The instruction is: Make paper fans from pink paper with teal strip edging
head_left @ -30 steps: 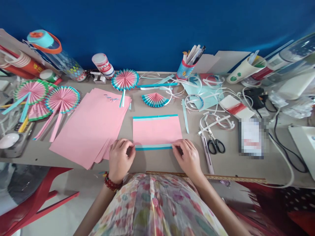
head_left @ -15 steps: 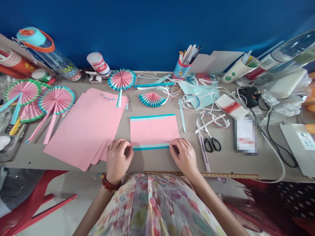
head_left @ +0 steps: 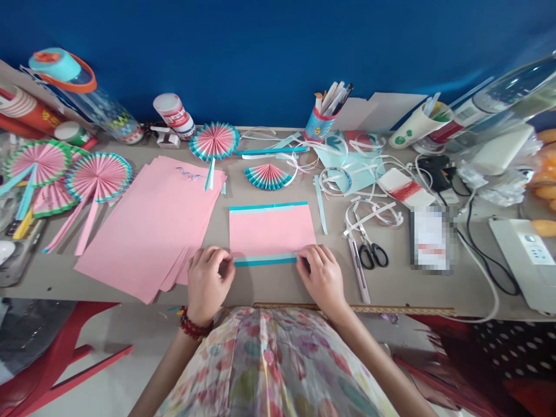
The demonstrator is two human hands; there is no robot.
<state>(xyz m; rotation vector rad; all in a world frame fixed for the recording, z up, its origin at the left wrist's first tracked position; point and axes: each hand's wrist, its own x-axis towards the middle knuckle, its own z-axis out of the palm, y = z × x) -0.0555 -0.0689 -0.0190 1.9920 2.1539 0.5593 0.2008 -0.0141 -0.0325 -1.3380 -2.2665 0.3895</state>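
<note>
A pink sheet of paper (head_left: pixel 271 231) lies flat on the table, with pale blue and teal strips along its far and near edges. At its near left corner, my left hand (head_left: pixel 208 281) pinches the edge between thumb and fingers. My right hand (head_left: pixel 322 277) is closed the same way on the near right corner. Left of the sheet is a stack of larger pink paper (head_left: pixel 147 226). Behind it lie a small half-round folded fan (head_left: pixel 268 176) and a round pleated fan (head_left: pixel 214 142) with a paper tail.
Scissors (head_left: pixel 369 249) and a lilac cutter-like tool (head_left: pixel 358 269) lie to the right, near loose paper strips (head_left: pixel 373 214). A pen cup (head_left: pixel 320 123) stands at the back. More fans (head_left: pixel 99 176) lie far left. A power strip (head_left: pixel 527 255) with cables sits far right.
Almost nothing differs. The view has shifted very slightly; both hands stay at the near corners of the pink sheet, which lies in the same place.
</note>
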